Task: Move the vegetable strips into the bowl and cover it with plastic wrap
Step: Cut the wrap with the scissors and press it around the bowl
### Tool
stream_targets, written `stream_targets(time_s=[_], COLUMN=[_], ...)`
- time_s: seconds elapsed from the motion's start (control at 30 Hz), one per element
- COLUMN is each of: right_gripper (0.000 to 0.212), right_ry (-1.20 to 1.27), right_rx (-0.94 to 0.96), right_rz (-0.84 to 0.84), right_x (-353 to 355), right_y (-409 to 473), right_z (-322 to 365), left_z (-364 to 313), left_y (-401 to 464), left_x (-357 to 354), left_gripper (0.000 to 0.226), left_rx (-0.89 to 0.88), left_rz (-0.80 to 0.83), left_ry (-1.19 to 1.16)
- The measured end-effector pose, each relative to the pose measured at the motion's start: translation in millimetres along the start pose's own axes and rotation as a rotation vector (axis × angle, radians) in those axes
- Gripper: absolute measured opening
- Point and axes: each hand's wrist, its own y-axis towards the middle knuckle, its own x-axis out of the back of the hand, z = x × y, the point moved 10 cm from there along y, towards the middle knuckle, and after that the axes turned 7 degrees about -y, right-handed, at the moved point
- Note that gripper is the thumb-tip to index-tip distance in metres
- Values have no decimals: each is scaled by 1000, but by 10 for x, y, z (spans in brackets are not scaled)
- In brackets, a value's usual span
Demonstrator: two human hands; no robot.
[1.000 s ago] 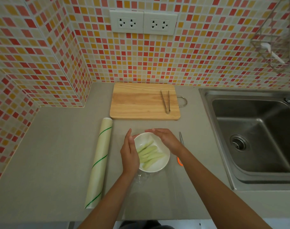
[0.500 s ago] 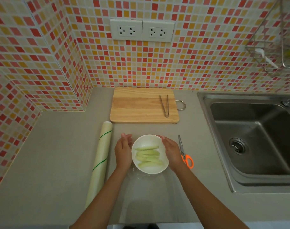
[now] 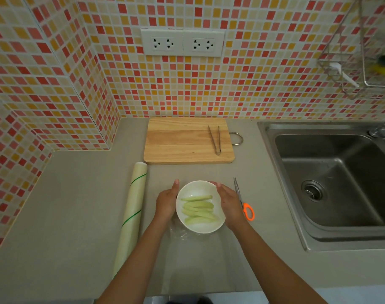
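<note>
both palms press flat against the sides of the bowl (image 3: 200, 206), fingers straight rather than curled: my left hand (image 3: 167, 200) on its left wall, my right hand (image 3: 228, 201) on its right. working across from the left, the roll of plastic wrap (image 3: 131, 212) lies on the counter (image 3: 66, 216) just beside my left forearm. the cutting board (image 3: 188, 140) behind carries only the tongs (image 3: 215, 139), so i judge the transfer done: the vegetable strips (image 3: 199, 208) all lie in the bowl. a clear sheet of wrap (image 3: 200, 255) lies spread under and in front of the bowl, crumpled at its near rim. whether film already covers the top i cannot tell. what looks left is sealing the wrap. scissors (image 3: 244, 201) lie just right of my right hand, the sink (image 3: 332, 183) beyond.
</note>
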Motion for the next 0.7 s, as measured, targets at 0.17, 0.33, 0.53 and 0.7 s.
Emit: stream_targets(time_s=[0.17,0.33,0.53,0.7], right_gripper=[31,28,29,34], right_ry=[-15,-14,9,-1], right_rx=[-4,-7,-37,-29], right_rz=[-23,-49,-61,-63], right_x=[1,-6,-6,10], right_y=[15,36,37,41], right_z=[-4,-20,-49,-81], left_z=[90,66,-117,-304], left_y=[34,-5,-112,-296], left_x=[66,124,280,343], left_gripper=[38,48,30,6], left_rx=[-11,-76,-219,-419], left_rz=[19,-123,-290,-344], left_ry=[-207,-127,-47,-56])
